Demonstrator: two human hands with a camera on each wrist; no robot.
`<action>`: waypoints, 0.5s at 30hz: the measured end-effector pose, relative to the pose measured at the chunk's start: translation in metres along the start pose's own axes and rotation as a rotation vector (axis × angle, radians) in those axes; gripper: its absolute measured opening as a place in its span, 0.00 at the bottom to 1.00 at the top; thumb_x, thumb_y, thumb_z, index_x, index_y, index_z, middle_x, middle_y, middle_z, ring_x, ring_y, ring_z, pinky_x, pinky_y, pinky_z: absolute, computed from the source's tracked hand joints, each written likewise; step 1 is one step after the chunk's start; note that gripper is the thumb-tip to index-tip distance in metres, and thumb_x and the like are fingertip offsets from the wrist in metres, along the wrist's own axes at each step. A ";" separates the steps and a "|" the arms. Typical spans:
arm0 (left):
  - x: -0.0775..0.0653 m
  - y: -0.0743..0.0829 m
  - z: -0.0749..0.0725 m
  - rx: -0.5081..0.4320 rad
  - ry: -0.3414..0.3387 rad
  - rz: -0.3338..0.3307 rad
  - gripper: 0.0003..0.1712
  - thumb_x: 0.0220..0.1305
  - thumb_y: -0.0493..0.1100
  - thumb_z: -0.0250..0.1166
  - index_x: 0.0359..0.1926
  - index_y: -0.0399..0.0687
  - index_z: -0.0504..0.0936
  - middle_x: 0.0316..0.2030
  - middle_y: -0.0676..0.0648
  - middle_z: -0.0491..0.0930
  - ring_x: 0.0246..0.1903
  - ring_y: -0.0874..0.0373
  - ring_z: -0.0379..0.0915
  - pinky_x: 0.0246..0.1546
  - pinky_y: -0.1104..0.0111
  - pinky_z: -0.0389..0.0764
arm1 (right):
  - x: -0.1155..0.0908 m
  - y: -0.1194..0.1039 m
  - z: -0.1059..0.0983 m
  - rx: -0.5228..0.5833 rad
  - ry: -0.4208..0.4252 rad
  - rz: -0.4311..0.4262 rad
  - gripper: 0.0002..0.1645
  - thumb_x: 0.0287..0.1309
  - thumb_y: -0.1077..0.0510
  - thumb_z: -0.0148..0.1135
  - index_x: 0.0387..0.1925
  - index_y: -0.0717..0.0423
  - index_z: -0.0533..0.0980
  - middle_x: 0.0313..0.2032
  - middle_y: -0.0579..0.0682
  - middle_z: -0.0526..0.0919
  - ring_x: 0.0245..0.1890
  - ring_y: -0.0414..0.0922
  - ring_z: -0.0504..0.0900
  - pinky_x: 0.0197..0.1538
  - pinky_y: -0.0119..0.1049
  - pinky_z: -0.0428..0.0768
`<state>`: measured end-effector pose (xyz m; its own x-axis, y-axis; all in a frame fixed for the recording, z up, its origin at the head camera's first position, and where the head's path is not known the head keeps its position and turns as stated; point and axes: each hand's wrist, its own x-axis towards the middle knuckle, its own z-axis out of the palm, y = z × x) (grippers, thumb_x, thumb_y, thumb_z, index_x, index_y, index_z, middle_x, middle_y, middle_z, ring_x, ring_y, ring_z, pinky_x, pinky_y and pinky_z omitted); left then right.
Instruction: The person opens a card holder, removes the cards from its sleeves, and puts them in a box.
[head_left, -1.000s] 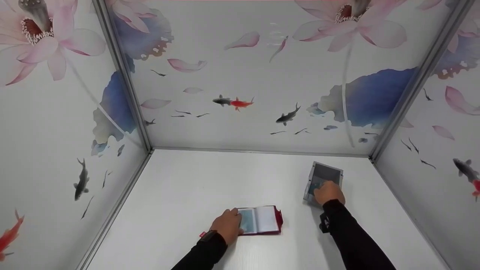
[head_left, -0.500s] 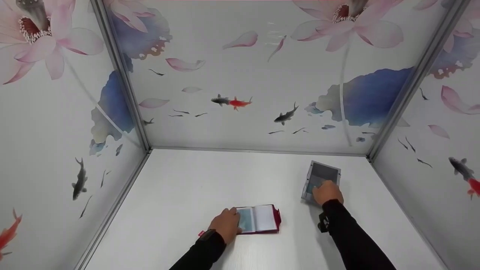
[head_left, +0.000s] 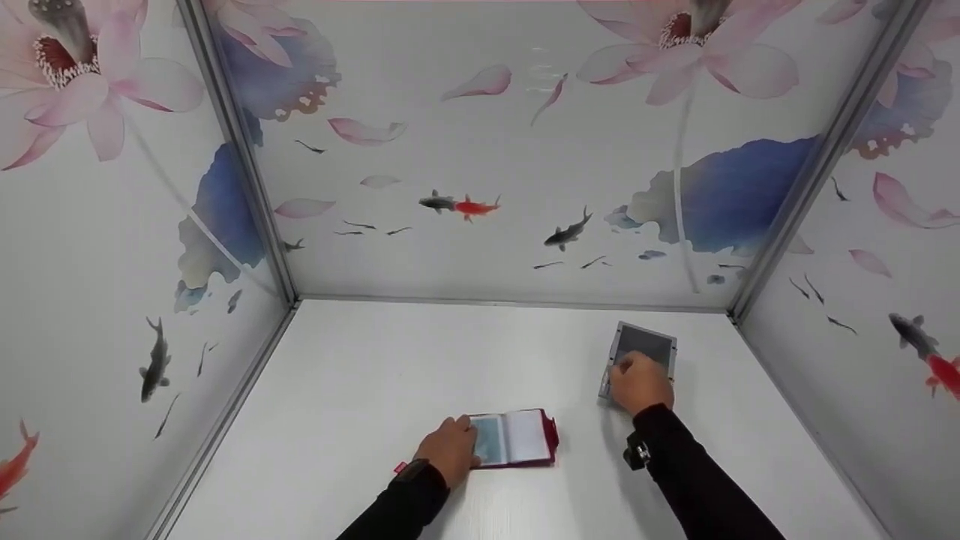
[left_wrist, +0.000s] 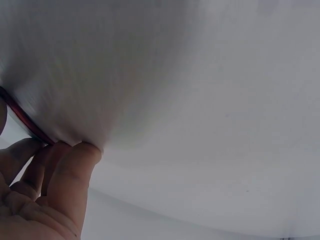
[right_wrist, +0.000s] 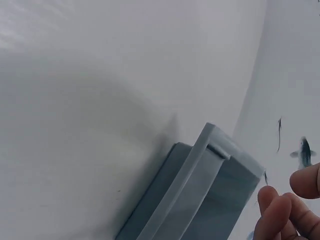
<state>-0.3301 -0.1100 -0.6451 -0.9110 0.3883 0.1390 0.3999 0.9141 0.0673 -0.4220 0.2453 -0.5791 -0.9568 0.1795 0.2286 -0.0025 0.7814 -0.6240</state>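
Observation:
An opened red-covered booklet [head_left: 527, 436], perhaps a card holder or small photo album, lies on the white table, with a bluish left page and a white right page. My left hand [head_left: 448, 448] grips its left edge; in the left wrist view the fingers [left_wrist: 70, 180] meet its dark red edge. Farther right, my right hand [head_left: 643, 381] is over the grey open-topped box [head_left: 641, 339], hiding its near end. In the right wrist view its bent fingers [right_wrist: 275, 215] are close to the thumb beside the box rim [right_wrist: 175, 190]; whether something is between them cannot be told.
White panels printed with lotus flowers and fish enclose the table [head_left: 420, 352] at the back and both sides. Grey metal strips [head_left: 232, 412] run along its edges. The grey box stands near the back right corner.
My right hand has risen slightly and shifted left over the box. The bluish item seen earlier inside the box by its fingers no longer shows there. My left hand stays on the booklet.

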 end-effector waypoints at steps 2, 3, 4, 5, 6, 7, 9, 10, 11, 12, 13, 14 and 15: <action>0.000 -0.001 0.000 -0.017 -0.010 -0.006 0.23 0.72 0.52 0.80 0.57 0.42 0.90 0.50 0.48 0.82 0.44 0.53 0.78 0.45 0.63 0.87 | -0.003 -0.009 0.002 0.034 0.008 -0.033 0.13 0.74 0.57 0.67 0.47 0.64 0.88 0.41 0.62 0.94 0.34 0.51 0.89 0.36 0.43 0.83; 0.000 -0.001 0.000 -0.023 -0.015 -0.009 0.22 0.73 0.52 0.80 0.57 0.42 0.90 0.50 0.48 0.82 0.44 0.53 0.78 0.45 0.63 0.87 | -0.005 -0.014 0.003 0.055 0.004 -0.047 0.12 0.74 0.58 0.67 0.47 0.64 0.88 0.41 0.61 0.94 0.34 0.50 0.89 0.37 0.41 0.83; 0.000 -0.001 0.000 -0.026 -0.020 -0.011 0.22 0.73 0.52 0.80 0.58 0.42 0.90 0.50 0.48 0.82 0.45 0.53 0.79 0.45 0.63 0.87 | -0.007 -0.020 0.005 0.076 -0.004 -0.057 0.11 0.74 0.58 0.67 0.47 0.63 0.88 0.40 0.60 0.93 0.34 0.49 0.88 0.37 0.40 0.82; 0.001 -0.001 0.000 -0.029 -0.022 -0.011 0.22 0.73 0.52 0.80 0.58 0.42 0.90 0.50 0.48 0.82 0.45 0.53 0.78 0.45 0.63 0.87 | -0.010 -0.026 0.006 0.094 -0.010 -0.067 0.10 0.74 0.59 0.68 0.46 0.63 0.88 0.40 0.59 0.93 0.34 0.49 0.88 0.38 0.40 0.82; 0.001 -0.001 0.000 -0.033 -0.023 -0.009 0.22 0.73 0.52 0.80 0.57 0.42 0.90 0.50 0.48 0.82 0.45 0.53 0.78 0.45 0.63 0.87 | -0.013 -0.033 0.007 0.111 -0.019 -0.074 0.10 0.73 0.59 0.68 0.46 0.62 0.88 0.39 0.58 0.93 0.35 0.48 0.87 0.39 0.39 0.82; 0.001 -0.001 0.000 -0.035 -0.024 -0.006 0.22 0.73 0.52 0.80 0.57 0.42 0.90 0.50 0.47 0.82 0.45 0.53 0.79 0.46 0.63 0.87 | -0.016 -0.039 0.009 0.131 -0.031 -0.078 0.09 0.73 0.60 0.68 0.45 0.61 0.88 0.39 0.57 0.92 0.35 0.48 0.86 0.39 0.40 0.81; 0.002 0.000 0.001 -0.041 -0.024 -0.004 0.22 0.73 0.52 0.79 0.57 0.42 0.90 0.51 0.47 0.83 0.45 0.53 0.78 0.46 0.63 0.87 | -0.022 -0.050 0.012 0.163 -0.059 -0.088 0.07 0.73 0.61 0.67 0.45 0.61 0.88 0.37 0.55 0.91 0.35 0.47 0.85 0.40 0.41 0.81; 0.002 0.000 0.000 -0.042 -0.022 0.001 0.21 0.74 0.52 0.79 0.57 0.42 0.90 0.50 0.47 0.82 0.45 0.53 0.78 0.45 0.63 0.86 | -0.025 -0.056 0.014 0.172 -0.070 -0.098 0.07 0.73 0.62 0.67 0.45 0.60 0.88 0.36 0.54 0.90 0.34 0.46 0.84 0.40 0.41 0.81; 0.002 0.000 -0.001 -0.042 -0.021 0.003 0.21 0.74 0.52 0.79 0.57 0.43 0.90 0.51 0.47 0.82 0.45 0.53 0.78 0.45 0.63 0.86 | -0.027 -0.062 0.017 0.177 -0.083 -0.107 0.07 0.72 0.62 0.67 0.45 0.60 0.88 0.35 0.53 0.90 0.34 0.45 0.84 0.40 0.41 0.81; 0.002 0.000 -0.001 -0.042 -0.020 0.005 0.21 0.74 0.52 0.79 0.57 0.42 0.90 0.51 0.47 0.82 0.44 0.53 0.77 0.45 0.63 0.86 | -0.030 -0.066 0.019 0.181 -0.096 -0.119 0.06 0.72 0.63 0.67 0.45 0.60 0.88 0.35 0.53 0.89 0.33 0.44 0.83 0.40 0.41 0.81; 0.002 0.000 -0.001 -0.038 -0.020 0.008 0.21 0.74 0.52 0.79 0.57 0.43 0.90 0.51 0.47 0.82 0.44 0.53 0.77 0.45 0.63 0.86 | -0.034 -0.070 0.022 0.186 -0.109 -0.133 0.06 0.72 0.63 0.68 0.44 0.59 0.88 0.34 0.52 0.89 0.32 0.44 0.82 0.39 0.41 0.80; 0.002 -0.001 -0.002 -0.034 -0.016 0.011 0.22 0.74 0.52 0.79 0.57 0.43 0.90 0.50 0.47 0.82 0.44 0.53 0.77 0.45 0.63 0.86 | -0.037 -0.074 0.025 0.185 -0.121 -0.146 0.06 0.71 0.63 0.68 0.44 0.59 0.88 0.33 0.51 0.88 0.31 0.43 0.81 0.39 0.41 0.80; 0.001 -0.001 -0.002 -0.027 -0.013 0.015 0.22 0.74 0.53 0.79 0.58 0.43 0.90 0.50 0.47 0.82 0.44 0.54 0.77 0.45 0.63 0.86 | -0.041 -0.077 0.028 0.182 -0.131 -0.163 0.05 0.71 0.63 0.69 0.43 0.58 0.88 0.33 0.51 0.88 0.30 0.42 0.80 0.38 0.41 0.80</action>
<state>-0.3315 -0.1104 -0.6430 -0.9060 0.4037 0.1270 0.4160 0.9047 0.0917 -0.3912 0.1612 -0.5618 -0.9690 -0.0276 0.2455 -0.2000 0.6711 -0.7138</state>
